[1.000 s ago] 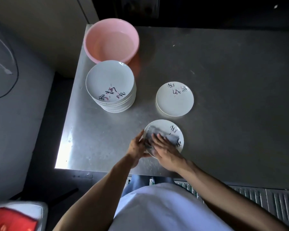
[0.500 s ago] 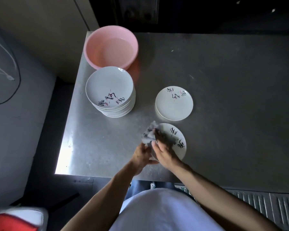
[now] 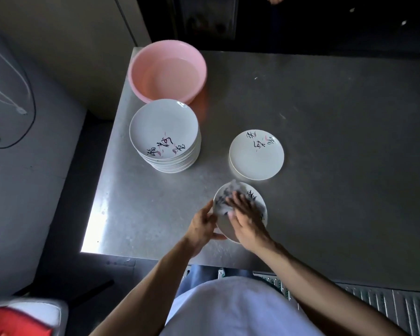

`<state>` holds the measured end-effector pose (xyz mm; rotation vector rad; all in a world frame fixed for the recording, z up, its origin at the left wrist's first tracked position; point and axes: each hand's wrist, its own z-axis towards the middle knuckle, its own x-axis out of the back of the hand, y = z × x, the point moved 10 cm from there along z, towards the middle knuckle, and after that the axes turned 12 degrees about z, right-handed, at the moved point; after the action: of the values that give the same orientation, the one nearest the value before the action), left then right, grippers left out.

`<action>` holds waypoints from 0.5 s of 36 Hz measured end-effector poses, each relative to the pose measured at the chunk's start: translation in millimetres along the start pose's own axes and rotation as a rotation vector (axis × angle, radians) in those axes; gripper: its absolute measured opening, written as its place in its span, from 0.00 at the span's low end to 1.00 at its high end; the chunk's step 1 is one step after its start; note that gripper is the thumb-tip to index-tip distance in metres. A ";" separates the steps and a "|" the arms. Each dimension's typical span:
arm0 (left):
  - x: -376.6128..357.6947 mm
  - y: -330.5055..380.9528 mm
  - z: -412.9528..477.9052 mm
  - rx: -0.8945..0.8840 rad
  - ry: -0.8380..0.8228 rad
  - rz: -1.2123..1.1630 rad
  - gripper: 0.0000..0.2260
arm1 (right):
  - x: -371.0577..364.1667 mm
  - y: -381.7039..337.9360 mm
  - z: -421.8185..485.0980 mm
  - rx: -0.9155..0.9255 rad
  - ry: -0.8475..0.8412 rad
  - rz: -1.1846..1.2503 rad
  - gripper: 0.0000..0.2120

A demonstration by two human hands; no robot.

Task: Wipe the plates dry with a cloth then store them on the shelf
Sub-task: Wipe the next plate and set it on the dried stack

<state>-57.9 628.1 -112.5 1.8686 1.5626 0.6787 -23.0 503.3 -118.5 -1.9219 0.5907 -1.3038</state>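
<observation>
left hand (image 3: 201,226) fingers grip plate (image 3: 224,226) rim | right hand (image 3: 247,220) fingers flat on cloth (image 3: 224,196) | lone plate (image 3: 256,158) just upper-right

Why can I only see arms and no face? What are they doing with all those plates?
The camera sits on the person's head and looks down, so it cannot see the face. These are bare hands, no machine. The left hand grips a white plate by its rim while the right hand presses a cloth on it to wipe it. On the metal table stand a stack of plates, a separate plate to its right and a pink basin behind.
</observation>
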 end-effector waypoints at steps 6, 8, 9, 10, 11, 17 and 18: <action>14.7 -11.9 -2.4 0.085 0.241 -0.154 0.14 | 17.2 21.7 6.0 -0.452 0.245 0.304 0.35; 14.9 -14.5 -0.6 0.098 0.255 -0.145 0.06 | 6.5 0.7 6.0 -0.342 0.185 0.493 0.30; 13.9 -14.9 -0.3 0.098 0.242 -0.137 0.04 | -0.7 -11.8 4.7 -0.272 0.119 0.544 0.27; 12.5 -14.8 -0.3 0.092 0.224 -0.136 0.03 | -9.9 -22.1 3.6 -0.207 0.030 0.545 0.26; 11.9 -16.3 -0.1 0.092 0.210 -0.139 0.05 | -18.6 -26.6 4.2 -0.153 -0.048 0.499 0.27; 9.6 -20.6 -0.5 0.085 0.130 -0.207 0.22 | 0.5 16.0 11.2 -0.344 0.080 0.035 0.35; 6.9 -17.4 0.1 0.070 0.102 -0.192 0.24 | 3.4 19.5 9.3 -0.405 0.098 0.010 0.32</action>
<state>-68.4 637.1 -125.1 1.7277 1.8246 0.6485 -12.6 491.5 -133.7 -2.1789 0.9738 -1.3549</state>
